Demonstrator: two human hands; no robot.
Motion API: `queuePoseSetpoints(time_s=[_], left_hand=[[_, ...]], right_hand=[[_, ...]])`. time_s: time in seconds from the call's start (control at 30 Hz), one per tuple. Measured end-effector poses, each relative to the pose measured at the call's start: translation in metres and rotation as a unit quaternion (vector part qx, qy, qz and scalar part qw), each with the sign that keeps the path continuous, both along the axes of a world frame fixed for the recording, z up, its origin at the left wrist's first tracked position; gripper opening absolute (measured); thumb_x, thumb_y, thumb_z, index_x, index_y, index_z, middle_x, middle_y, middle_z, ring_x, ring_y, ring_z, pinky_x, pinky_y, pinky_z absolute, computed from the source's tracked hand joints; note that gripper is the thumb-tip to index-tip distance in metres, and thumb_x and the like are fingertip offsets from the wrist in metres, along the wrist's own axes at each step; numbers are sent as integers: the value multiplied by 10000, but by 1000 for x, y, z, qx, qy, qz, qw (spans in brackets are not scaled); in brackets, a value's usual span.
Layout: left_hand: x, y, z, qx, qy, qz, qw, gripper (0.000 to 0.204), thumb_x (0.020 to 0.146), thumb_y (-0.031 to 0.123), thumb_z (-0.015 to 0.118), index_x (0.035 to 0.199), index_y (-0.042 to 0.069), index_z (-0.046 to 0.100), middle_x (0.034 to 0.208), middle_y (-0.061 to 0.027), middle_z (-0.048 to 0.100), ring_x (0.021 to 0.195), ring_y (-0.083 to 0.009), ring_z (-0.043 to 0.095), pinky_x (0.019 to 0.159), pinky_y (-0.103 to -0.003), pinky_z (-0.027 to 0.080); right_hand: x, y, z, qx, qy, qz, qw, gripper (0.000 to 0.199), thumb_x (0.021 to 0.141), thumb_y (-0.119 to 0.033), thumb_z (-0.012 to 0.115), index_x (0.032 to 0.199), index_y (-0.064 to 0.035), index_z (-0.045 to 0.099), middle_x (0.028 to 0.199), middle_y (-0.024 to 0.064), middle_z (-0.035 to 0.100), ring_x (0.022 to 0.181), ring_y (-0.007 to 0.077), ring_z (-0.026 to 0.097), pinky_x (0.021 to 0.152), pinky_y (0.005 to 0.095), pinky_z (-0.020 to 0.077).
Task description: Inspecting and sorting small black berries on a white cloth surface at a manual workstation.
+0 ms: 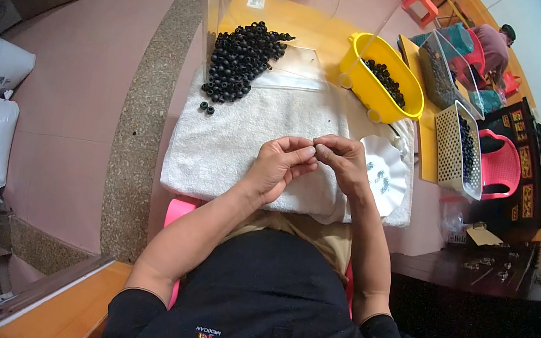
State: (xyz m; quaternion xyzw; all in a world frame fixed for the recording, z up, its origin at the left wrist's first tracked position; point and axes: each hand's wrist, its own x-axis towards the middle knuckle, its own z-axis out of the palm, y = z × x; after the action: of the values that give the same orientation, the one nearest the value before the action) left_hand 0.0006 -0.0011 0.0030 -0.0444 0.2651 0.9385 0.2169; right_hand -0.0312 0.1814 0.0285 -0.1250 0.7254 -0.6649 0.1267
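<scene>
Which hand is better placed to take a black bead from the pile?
Probably the left hand: it is nearer the bead pile; the right hand is farther over, beside the white dish.

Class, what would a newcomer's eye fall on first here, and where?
First, the heap of black beads by the far left corner of the white towel. To its right sits a bright yellow tub with more inside. Near the centre, the left hand and right hand meet at the fingertips above the towel.
</scene>
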Motion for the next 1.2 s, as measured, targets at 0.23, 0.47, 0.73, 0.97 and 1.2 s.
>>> queuePoseSetpoints(time_s=[0.23, 0.47, 0.73, 0.97, 1.2], left_hand=[[0, -1, -1, 2, 2, 3, 1000, 141, 892, 49, 652, 1024, 9, 625, 939, -87, 669, 823, -190, 668, 812, -309, 578], [-1, 0, -2, -3, -2, -7, 1000, 143, 897, 58, 648, 1032, 20, 620, 940, -80, 663, 828, -185, 663, 820, -324, 576], [1, 2, -2, -6, -4, -13, 1000, 134, 893, 53, 653, 1018, 20, 619, 934, -70, 660, 830, -174, 659, 834, -334, 572], [1, 0, 2, -5, -3, -21, 1000, 148, 887, 57, 662, 1024, 26, 616, 936, -64, 659, 849, -173, 661, 843, -342, 573], [1, 0, 2, 2, 4, -31, 1000, 156, 877, 62, 676, 1018, 36, 615, 936, -63, 659, 860, -178, 664, 851, -351, 572]], right_hand=[[7, -3, 4, -26, -23, -10, 999, 163, 865, -8, 676, 1023, 32, 685, 953, 59, 681, 870, 122, 634, 797, 248, 517], [12, -8, -2, -32, 67, -33, 997, 167, 866, 43, 644, 1027, 27, 686, 981, 66, 657, 894, 123, 617, 797, 241, 501], [10, -2, 5, 1, 120, 19, 993, 150, 862, 45, 650, 1009, 26, 677, 994, 73, 629, 904, 133, 594, 795, 242, 481], [16, -2, 18, 44, 62, -2, 997, 113, 871, 14, 650, 984, 24, 647, 943, 44, 616, 895, 100, 576, 783, 235, 471], [21, -12, 13, -27, 70, -60, 995, 87, 868, 16, 648, 953, 25, 662, 928, 45, 645, 839, 87, 601, 731, 224, 494]])
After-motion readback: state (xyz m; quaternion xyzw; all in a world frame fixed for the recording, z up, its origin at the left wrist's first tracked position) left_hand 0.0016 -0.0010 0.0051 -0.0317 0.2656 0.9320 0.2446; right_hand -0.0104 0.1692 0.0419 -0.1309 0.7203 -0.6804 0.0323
